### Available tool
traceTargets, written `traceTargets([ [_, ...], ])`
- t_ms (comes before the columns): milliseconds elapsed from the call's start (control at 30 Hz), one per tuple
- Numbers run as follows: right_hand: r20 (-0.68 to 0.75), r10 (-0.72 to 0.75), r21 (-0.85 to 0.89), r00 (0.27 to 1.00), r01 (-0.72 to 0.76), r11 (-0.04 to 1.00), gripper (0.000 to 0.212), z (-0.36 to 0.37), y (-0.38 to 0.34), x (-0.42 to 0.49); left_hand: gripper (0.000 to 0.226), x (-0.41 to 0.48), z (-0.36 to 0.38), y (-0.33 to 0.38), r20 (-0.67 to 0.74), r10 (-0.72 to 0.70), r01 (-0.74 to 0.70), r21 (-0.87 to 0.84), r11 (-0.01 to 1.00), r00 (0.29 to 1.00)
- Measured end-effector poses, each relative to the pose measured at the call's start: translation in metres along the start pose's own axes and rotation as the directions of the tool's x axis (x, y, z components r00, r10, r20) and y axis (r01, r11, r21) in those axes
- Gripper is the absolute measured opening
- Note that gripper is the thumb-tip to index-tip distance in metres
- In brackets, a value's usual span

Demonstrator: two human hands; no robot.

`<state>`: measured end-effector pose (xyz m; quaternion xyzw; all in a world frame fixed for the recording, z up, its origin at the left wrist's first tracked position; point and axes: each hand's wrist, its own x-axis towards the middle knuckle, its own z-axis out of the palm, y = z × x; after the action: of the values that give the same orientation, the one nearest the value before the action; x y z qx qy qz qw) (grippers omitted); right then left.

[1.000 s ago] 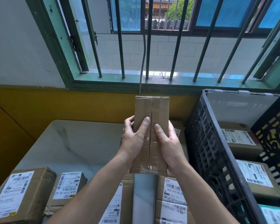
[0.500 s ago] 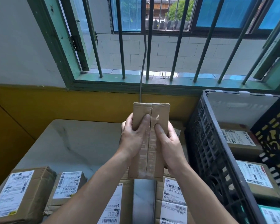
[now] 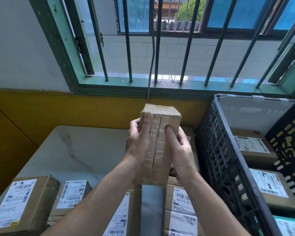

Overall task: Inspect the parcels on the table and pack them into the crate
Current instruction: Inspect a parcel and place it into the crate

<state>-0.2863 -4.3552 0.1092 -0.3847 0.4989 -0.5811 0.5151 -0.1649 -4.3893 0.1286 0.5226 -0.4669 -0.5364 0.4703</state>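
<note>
Parcel (image 3: 161, 167), glossy-taped cardboard block, between left hand (image 3: 140, 143), right hand (image 3: 181, 150).

Left grip (image 3: 139, 142), right grip (image 3: 180, 150) clasp parcel (image 3: 157, 142), thumbs laid flat.

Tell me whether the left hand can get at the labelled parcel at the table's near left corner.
Probably not yet: the left hand grips the taped parcel with the right hand. The way to the corner parcel looks free over bare table, so likely yes once it lets go.
</note>
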Motion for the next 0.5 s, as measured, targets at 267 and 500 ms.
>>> traceTargets([
  [267,-0.12,0.0,-0.07,0.993,-0.008,0.998,0.071,-0.0025,-0.0115,0.005,0.067,-0.0052,0.0054,-0.0012,0.066,-0.033,0.037,-0.063,0.997,0.997],
  [500,-0.095,0.01,-0.032,0.995,-0.013,0.999,0.036,-0.0065,-0.0098,0.0044,0.089,-0.003,0.0066,0.003,0.049,0.03,-0.032,0.043,0.999,0.998],
])
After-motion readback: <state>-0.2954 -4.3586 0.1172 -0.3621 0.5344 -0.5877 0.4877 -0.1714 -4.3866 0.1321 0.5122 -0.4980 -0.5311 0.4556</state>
